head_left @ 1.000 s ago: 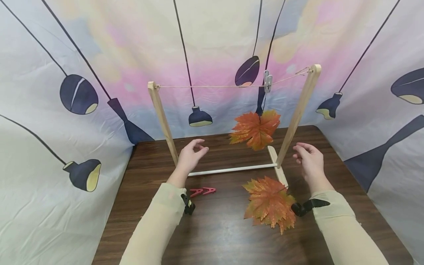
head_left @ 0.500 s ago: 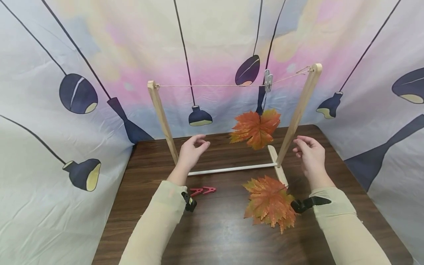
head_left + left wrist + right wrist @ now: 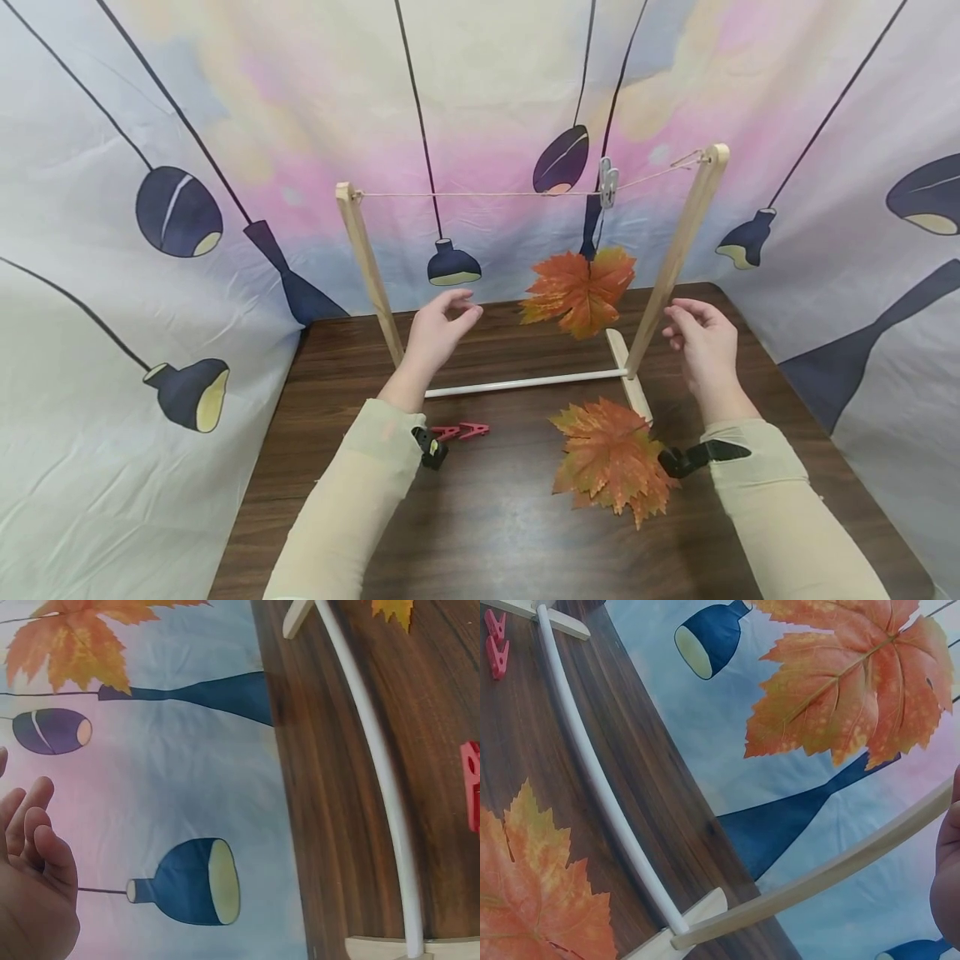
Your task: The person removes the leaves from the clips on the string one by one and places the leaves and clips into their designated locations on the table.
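Observation:
My left hand (image 3: 438, 332) is raised near the wooden frame's left post (image 3: 369, 267), its fingers loosely bent with nothing between them. Beside the right post (image 3: 678, 258) my right hand (image 3: 703, 342) hovers, fingers relaxed and holding nothing visible. An orange maple leaf (image 3: 581, 292) hangs from the string (image 3: 487, 195) by a grey clothespin (image 3: 608, 183). More maple leaves (image 3: 611, 458), apparently stacked, lie on the table in front of the frame. Two red clothespins (image 3: 472, 430) lie near my left wrist; the left wrist view shows part of a red clothespin (image 3: 472, 784) at its right edge.
A white rod (image 3: 525, 383) joins the two posts low over the brown wooden table (image 3: 495, 533). The right post stands on a wooden foot (image 3: 637, 400). Behind the table hangs a cloth backdrop (image 3: 495, 92) printed with dark lamps.
Both hands have risen slightly, the left also shifting a little right. The hanging leaf, the leaves on the table and the clothespins have stayed in place.

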The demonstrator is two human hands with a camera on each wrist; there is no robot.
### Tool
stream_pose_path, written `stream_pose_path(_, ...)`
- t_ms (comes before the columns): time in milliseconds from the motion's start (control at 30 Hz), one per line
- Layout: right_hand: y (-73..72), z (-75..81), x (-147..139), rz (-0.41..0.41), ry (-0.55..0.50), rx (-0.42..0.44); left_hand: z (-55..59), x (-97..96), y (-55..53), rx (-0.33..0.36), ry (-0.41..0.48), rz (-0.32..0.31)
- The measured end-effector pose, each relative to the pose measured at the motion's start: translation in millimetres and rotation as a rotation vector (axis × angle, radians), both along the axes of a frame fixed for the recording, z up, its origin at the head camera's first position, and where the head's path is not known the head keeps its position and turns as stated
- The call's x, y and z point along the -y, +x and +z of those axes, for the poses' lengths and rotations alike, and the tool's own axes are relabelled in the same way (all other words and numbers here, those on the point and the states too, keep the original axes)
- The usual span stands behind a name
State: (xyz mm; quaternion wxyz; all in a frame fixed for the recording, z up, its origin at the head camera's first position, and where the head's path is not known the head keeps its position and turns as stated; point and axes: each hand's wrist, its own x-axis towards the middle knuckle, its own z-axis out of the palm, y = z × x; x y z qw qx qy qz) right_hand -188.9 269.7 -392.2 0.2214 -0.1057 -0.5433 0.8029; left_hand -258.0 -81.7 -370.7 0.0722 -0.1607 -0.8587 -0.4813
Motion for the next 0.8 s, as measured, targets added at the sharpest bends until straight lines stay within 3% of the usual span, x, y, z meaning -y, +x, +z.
stream_pose_path(800,-2.6,21.5,10.2,0.035,0.029,-0.063,28.8,-11.8,6.5,-0.087,0.032,-0.025)
